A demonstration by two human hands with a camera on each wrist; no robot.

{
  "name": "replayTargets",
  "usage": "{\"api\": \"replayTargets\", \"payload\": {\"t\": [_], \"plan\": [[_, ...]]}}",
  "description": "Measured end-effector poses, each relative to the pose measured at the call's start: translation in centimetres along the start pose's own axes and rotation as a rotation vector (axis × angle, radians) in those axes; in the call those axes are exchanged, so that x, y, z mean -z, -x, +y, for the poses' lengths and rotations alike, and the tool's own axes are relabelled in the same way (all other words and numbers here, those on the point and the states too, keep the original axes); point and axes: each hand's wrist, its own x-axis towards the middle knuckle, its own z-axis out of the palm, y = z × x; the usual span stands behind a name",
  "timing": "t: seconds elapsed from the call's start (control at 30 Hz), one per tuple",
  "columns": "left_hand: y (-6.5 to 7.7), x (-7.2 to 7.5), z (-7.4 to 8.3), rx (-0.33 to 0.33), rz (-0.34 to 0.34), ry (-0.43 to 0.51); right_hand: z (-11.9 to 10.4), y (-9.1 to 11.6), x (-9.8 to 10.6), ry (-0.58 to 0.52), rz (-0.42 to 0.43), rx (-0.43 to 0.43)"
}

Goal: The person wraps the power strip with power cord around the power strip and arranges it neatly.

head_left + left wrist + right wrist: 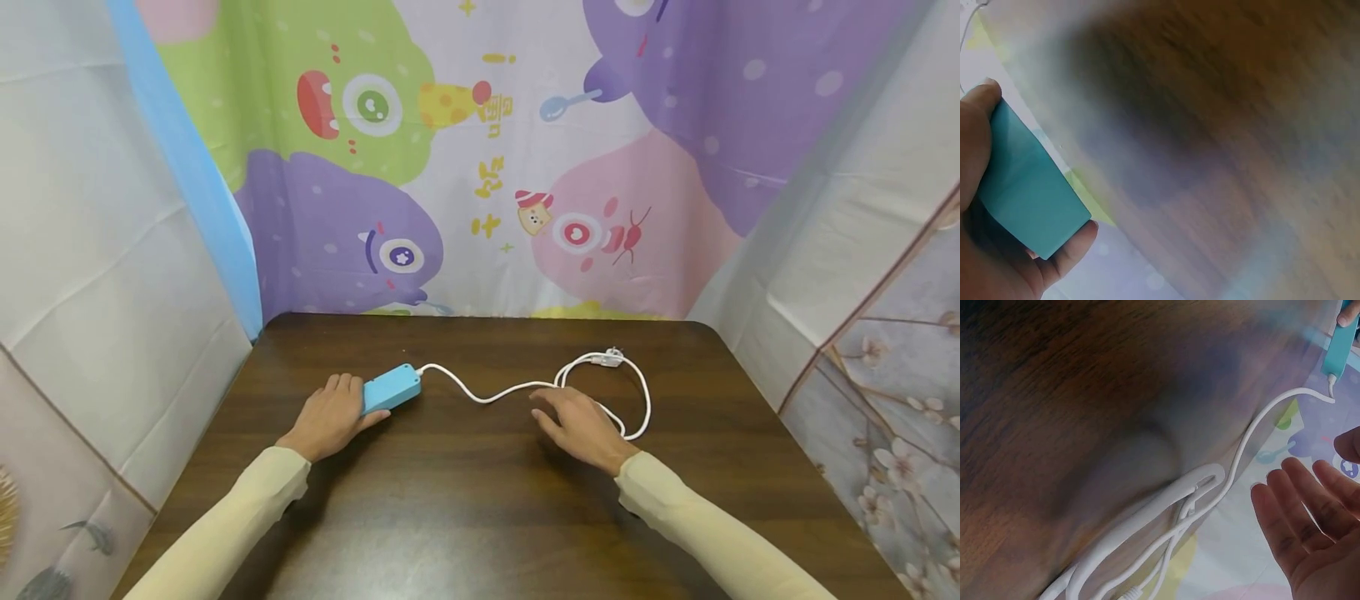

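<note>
The block (393,390) lies left of centre in the head frame, slanted, its corded end toward the upper right. Expect it to be light and rigid, with a smooth shell that may slip under a loose grip; hold it across its narrow width, clear of the cord outlet. Your left hand (330,417) grips its lower-left end: the fingers are curled about as wide as the block, with the thumb along one side and fingertips on the other. Whether the underside sits flat on the table (450,517) cannot be told.

The cord (483,401) runs from the block to a loose coil right of centre. Treat it as soft and springy; take it close to the plug (609,357), at the top of the coil, and avoid sharp bends at either end. Your right hand (581,427) is at the coil's lower left, its fingers extended, slightly spread and holding nothing; the right wrist view shows the cord apart from the fingertips.

Behind the table, a printed curtain (487,275) fills the upper frame.
</note>
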Motion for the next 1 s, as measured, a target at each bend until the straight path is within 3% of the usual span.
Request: {"api": "replayTargets", "payload": {"t": [0.33, 1.0], "plan": [[-0.1, 1.3, 1.7, 0.031, -0.038, 0.107, -0.3, -0.1, -0.6, -0.074, -0.034, -0.042], [-0.2, 3.5, 5.6, -0.038, -0.010, 0.178, -1.6, -0.4, -0.9, -0.161, 0.025, -0.025]]}}
